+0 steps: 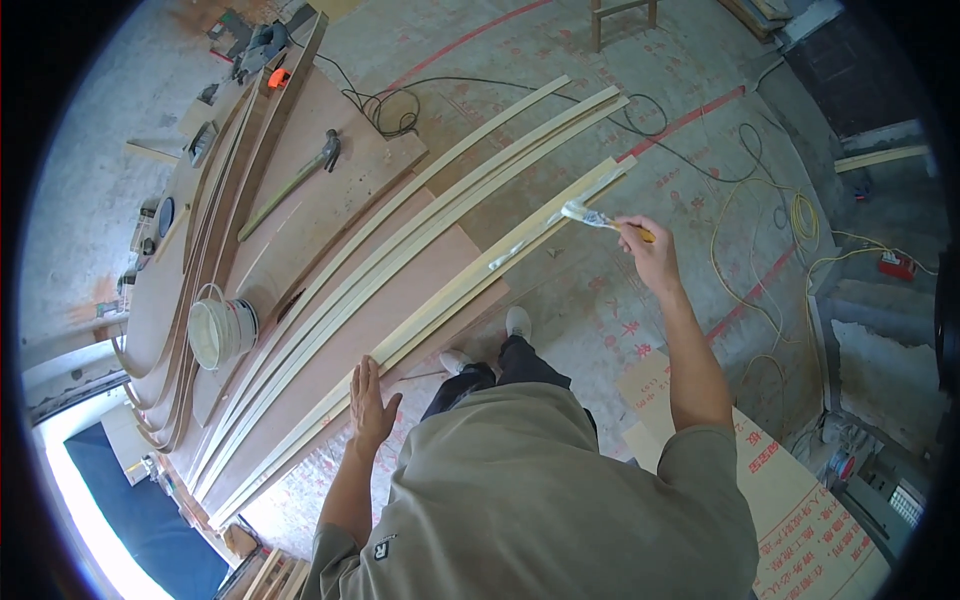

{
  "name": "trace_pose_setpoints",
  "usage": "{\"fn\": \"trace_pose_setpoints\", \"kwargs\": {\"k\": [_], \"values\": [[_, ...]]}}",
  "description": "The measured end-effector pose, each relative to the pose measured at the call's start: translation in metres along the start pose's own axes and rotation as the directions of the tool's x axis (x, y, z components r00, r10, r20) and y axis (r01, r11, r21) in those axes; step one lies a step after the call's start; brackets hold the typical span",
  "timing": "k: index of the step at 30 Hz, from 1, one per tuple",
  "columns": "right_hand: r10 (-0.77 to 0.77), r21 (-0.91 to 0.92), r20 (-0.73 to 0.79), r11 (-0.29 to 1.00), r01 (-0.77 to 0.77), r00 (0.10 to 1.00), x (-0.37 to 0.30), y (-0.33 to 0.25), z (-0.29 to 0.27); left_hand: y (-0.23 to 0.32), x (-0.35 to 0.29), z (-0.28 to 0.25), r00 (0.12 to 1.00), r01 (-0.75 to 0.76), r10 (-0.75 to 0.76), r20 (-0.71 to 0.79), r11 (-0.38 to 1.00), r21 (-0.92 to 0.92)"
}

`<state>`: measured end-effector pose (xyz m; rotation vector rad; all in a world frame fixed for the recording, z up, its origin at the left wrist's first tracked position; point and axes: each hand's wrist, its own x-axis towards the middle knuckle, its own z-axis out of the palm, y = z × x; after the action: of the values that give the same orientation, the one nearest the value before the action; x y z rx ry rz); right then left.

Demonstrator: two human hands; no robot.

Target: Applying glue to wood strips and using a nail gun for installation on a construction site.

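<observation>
My right hand (652, 252) is closed round the wooden handle of a paintbrush (585, 214), its bristles white and resting at the far end of a long pale wood strip (450, 290). A streak of white glue or paint (520, 246) lies along that strip's upper face. With fingers stretched out, my left hand (371, 404) lies against the near edge of the same strip, holding nothing. Several more pale strips (420, 205) run alongside on the board. A white bucket (222, 330) stands to the left of them, its contents pale.
A hammer (300, 178) lies on the reddish board (390, 330). Bent wood strips (215, 215) stand on edge at the left. A black cable (455, 80) crosses the floor. Yellow cord (803, 218) coils at the right, and printed sheets (790, 490) lie behind my right arm.
</observation>
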<state>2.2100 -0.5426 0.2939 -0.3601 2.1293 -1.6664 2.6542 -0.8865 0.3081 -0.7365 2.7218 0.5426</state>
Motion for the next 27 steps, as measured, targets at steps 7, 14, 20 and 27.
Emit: {"fn": "trace_pose_setpoints", "kwargs": {"k": [7, 14, 20, 27], "values": [[0.016, -0.027, -0.441, 0.999, -0.031, 0.897, 0.069, 0.027, -0.069, 0.001, 0.000, 0.000, 1.000, 0.002, -0.003, 0.011, 1.000, 0.010], [-0.020, 0.107, -0.431, 0.992, 0.073, 0.902, 0.065, 0.015, -0.060, 0.000, -0.002, 0.001, 1.000, 0.004, -0.004, -0.013, 1.000, 0.006], [0.001, 0.028, -0.299, 1.000, 0.008, 0.954, 0.014, 0.019, 0.001, 0.002, 0.001, -0.002, 1.000, 0.023, -0.023, 0.006, 1.000, 0.003], [0.046, -0.067, 0.097, 0.997, -0.040, 0.994, -0.079, -0.022, 0.121, 0.001, 0.001, -0.001, 0.999, 0.031, -0.031, 0.015, 0.999, 0.009]]}}
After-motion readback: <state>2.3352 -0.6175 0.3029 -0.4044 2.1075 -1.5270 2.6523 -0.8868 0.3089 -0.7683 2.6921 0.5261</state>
